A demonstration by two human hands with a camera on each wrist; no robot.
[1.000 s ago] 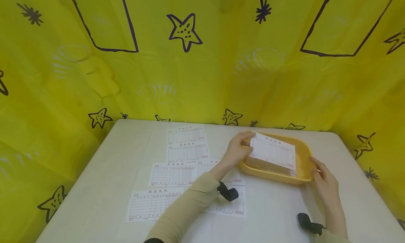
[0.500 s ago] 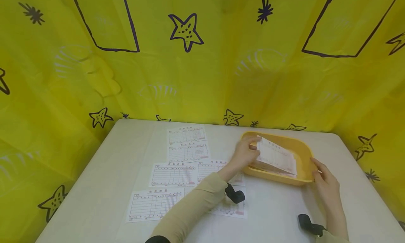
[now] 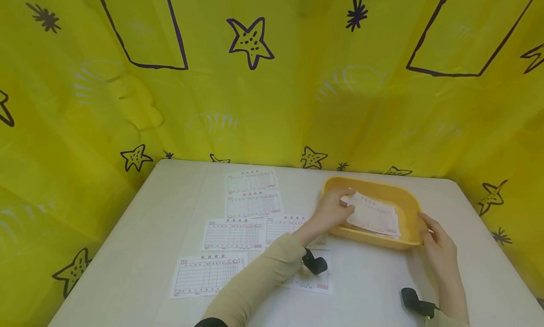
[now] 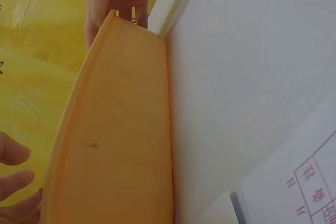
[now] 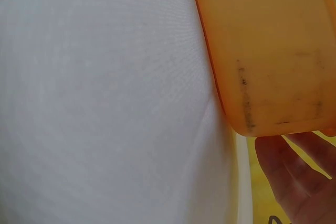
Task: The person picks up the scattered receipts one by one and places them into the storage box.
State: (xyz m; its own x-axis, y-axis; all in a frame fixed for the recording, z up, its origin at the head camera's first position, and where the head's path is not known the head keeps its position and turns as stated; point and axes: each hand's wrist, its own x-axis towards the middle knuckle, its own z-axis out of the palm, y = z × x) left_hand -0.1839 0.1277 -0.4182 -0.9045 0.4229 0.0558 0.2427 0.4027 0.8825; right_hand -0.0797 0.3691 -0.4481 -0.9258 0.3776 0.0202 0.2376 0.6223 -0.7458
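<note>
A yellow plastic tray [image 3: 410,218] sits on the right part of the table, with a stack of white printed receipt slips [image 3: 374,216] inside. My left hand [image 3: 331,211] reaches over the tray's left side and pinches the left edge of the slips, which lie nearly flat. In the left wrist view its fingertips [image 4: 16,179] show beyond the tray's rim, while the slips there are hidden behind the tray wall. My right hand [image 3: 439,244] holds the tray's right end. The right wrist view has its fingers [image 5: 275,156] against that end wall.
Several receipt slips lie face up on the table [image 3: 127,251]: two at the back [image 3: 252,204], others nearer [image 3: 233,235] and at the front left [image 3: 208,276]. My left forearm [image 3: 259,279] passes over some. A yellow patterned curtain [image 3: 272,105] hangs behind.
The slips have come down from a tilted position to lie nearly flat in the tray. My left hand has moved slightly right and down with them; the right hand stays at the tray's end.
</note>
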